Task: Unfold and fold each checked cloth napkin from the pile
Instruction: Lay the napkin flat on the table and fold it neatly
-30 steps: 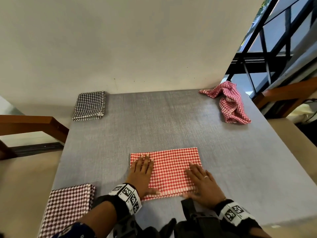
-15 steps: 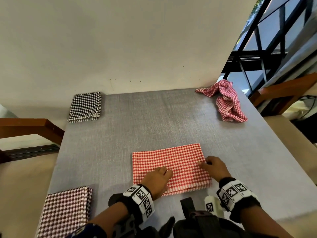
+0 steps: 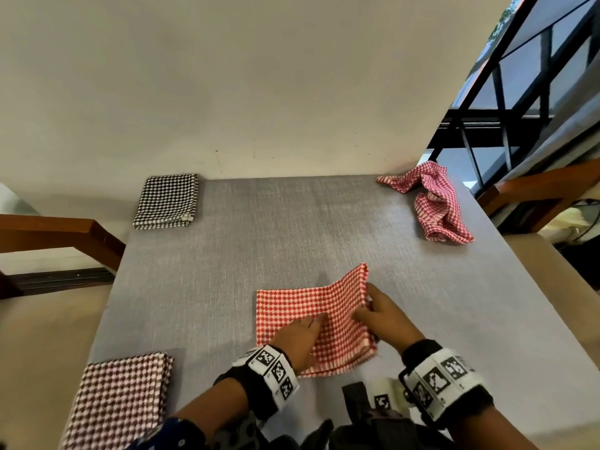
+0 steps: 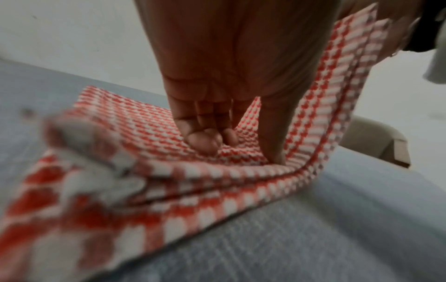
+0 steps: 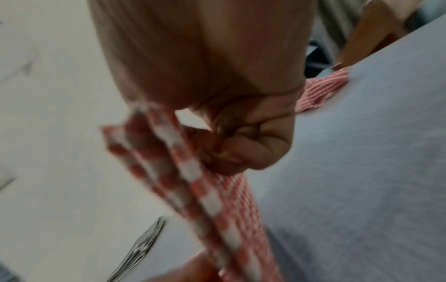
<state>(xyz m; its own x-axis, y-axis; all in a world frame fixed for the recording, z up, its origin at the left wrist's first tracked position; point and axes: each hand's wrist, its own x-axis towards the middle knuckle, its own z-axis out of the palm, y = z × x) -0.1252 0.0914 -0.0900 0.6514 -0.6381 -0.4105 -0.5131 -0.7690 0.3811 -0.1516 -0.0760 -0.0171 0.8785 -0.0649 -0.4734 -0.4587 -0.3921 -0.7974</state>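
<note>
A red-and-white checked napkin [image 3: 292, 306] lies folded near the front of the grey table [image 3: 292, 228]. My left hand [image 3: 300, 336] presses flat on its middle with straight fingers [image 4: 205, 141]. My right hand [image 3: 378, 311] pinches the napkin's right edge [image 5: 183, 167] and holds that half raised off the table, bent over toward the left. A crumpled red checked napkin [image 3: 435, 203] lies at the far right corner of the table.
A folded black-and-white checked napkin [image 3: 167, 201] sits at the far left corner. A folded dark-red checked napkin [image 3: 120, 397] lies at the near left edge. Wooden chair rails [image 3: 58, 232] flank the table; a wall stands behind it.
My right hand has gripped the napkin's right edge and lifted it up and leftward. My left hand slid from the left part to the napkin's middle.
</note>
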